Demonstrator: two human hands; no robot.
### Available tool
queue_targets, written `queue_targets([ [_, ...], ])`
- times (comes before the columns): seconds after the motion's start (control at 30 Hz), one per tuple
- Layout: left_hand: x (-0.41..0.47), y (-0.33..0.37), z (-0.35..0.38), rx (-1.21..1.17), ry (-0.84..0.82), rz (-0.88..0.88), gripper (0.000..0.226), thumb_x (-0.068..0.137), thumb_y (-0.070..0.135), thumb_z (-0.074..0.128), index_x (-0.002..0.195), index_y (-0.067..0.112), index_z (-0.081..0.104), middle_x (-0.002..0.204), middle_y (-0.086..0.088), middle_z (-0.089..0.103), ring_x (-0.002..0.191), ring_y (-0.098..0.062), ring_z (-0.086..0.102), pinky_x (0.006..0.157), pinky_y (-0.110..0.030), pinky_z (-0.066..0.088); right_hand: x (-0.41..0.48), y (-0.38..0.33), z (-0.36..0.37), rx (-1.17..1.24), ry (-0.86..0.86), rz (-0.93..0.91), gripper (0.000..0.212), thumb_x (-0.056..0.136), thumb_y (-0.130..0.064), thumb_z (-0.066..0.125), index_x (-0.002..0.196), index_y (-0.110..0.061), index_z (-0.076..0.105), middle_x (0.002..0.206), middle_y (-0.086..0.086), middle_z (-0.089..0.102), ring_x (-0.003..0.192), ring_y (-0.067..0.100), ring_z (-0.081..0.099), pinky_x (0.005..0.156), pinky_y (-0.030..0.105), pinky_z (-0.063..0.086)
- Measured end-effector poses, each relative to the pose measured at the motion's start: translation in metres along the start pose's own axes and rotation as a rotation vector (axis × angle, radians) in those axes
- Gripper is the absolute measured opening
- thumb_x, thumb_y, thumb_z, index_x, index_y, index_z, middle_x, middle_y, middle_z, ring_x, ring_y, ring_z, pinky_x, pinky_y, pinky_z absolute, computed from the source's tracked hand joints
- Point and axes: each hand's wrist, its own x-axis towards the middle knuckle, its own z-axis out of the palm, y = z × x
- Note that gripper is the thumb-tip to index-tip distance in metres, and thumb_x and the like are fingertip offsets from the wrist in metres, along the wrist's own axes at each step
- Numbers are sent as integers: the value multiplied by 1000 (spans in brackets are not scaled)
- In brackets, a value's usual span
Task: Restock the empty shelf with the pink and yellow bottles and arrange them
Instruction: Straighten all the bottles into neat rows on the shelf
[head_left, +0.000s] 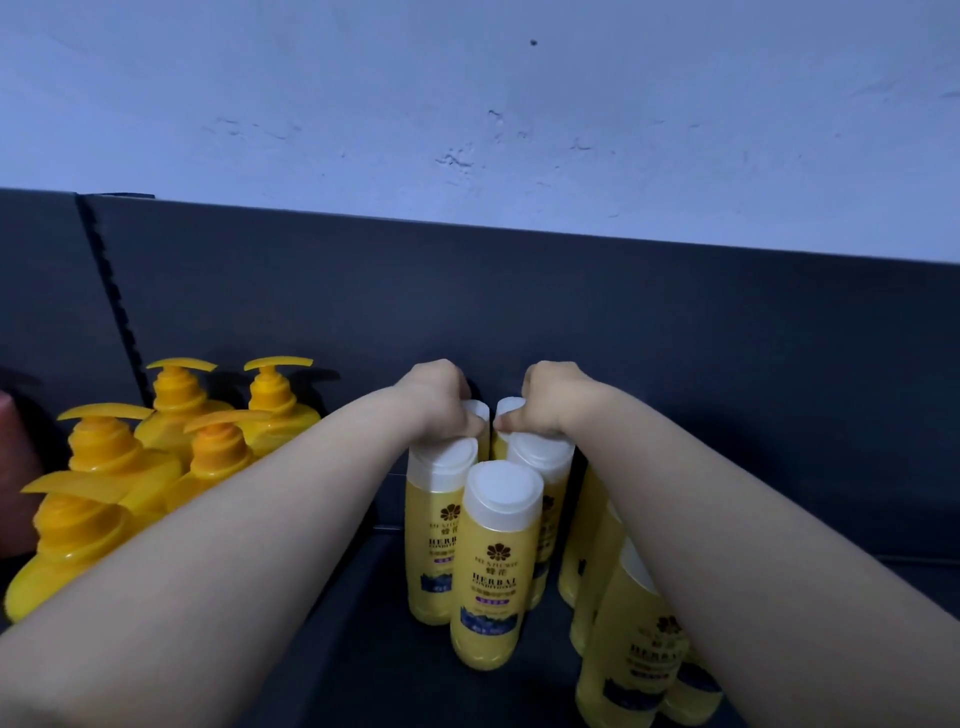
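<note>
Two bare forearms fill the foreground, reaching in over the shelf (343, 639).

Landmark: the front bottle (496, 566). It is yellow with a white cap, stands upright, and its "HERBAL" label faces out.

- Behind it: two more capped yellow bottles, then a rear pair close to the back panel (519, 312).
- Left hand (441, 397): clamped over the cap of the rear-left bottle (477, 411).
- Right hand (545, 397): clamped over the cap of the rear-right bottle (506, 408). The two caps are almost touching. Cannot tell whether the bases are seated.
- Right of the landmark: a file of matching bottles (628, 660), partly hidden by the right forearm.
- Left of it, well apart: a group of yellow pump bottles (98, 499).
- Further left, at the frame edge: a pinkish shape (10, 467). Cannot tell if it is a bottle.

Judgement: yellow stocking looks well along, with the rear pair being set. The rows look uneven, so straightening is still to do. No pink bottles can be confirmed as placed.
</note>
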Motion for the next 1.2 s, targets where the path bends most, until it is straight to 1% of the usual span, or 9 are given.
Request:
queue_targets([
  [0.07,2,-2,1,0,11,32,23,79,28,65,100,20,58,99,-3,55,87,-21,51,80,-32,49,0,1,0,28,1,11,46,78,-46,70,103,-11,55,95,4,52,74,19,52,58,27,42],
  [0.3,6,-12,2,35,43,139,51,84,25,64,132,17,50,130,-4,54,118,-23,49,87,-25,40,0,1,1,23,21,-11,41,81,-38,68,109,-11,56,95,4,52,77,19,53,67,29,47],
  [0.5,-2,-13,-3,125,150,155,33,82,29,68,112,17,63,119,-7,48,102,-24,54,85,-32,47,-9,3,-5,-30,30,-49,46,83,-43,65,113,-9,57,106,7,60,92,23,61,75,32,50],
  [0.57,-10,-15,-5,143,156,182,26,85,30,64,109,20,65,118,-3,54,102,-22,55,87,-34,48,-17,3,-10,-75,44,-80,41,85,-36,64,115,-8,58,101,6,60,83,23,61,71,32,50],
  [0.63,-21,-18,-12,145,105,218,22,88,22,57,107,25,67,115,3,61,102,-17,56,86,-31,48,-24,8,-15,-67,-5,-112,34,86,-19,58,118,-9,58,96,3,55,74,22,58,66,31,51],
  [0.73,-39,-24,-23,161,-149,259,42,85,12,53,120,34,60,118,8,57,102,-13,53,85,-24,44,-35,18,-16,-57,-143,-151,36,83,-11,55,117,-22,56,103,1,52,87,23,63,69,31,56],
  [0.87,-48,-27,-8,282,-201,289,76,77,26,73,142,37,34,140,5,33,127,-19,39,104,-31,36,-41,20,-13,-187,-151,-229,56,79,-18,63,131,-30,46,123,-1,49,101,20,58,84,34,52],
  [0.97,-45,-26,9,272,-84,306,80,74,30,76,142,34,34,135,4,33,123,-22,41,101,-36,40,-41,19,-6,-352,-134,-252,72,78,-31,68,142,-29,34,130,2,40,110,24,51,91,38,48],
  [1.2,-42,-25,12,275,-64,368,76,75,25,75,139,33,36,131,4,35,119,-23,38,99,-37,40,-41,23,0,-438,-17,-368,49,77,-51,59,122,-37,49,111,-6,47,100,16,53,74,32,45],
])
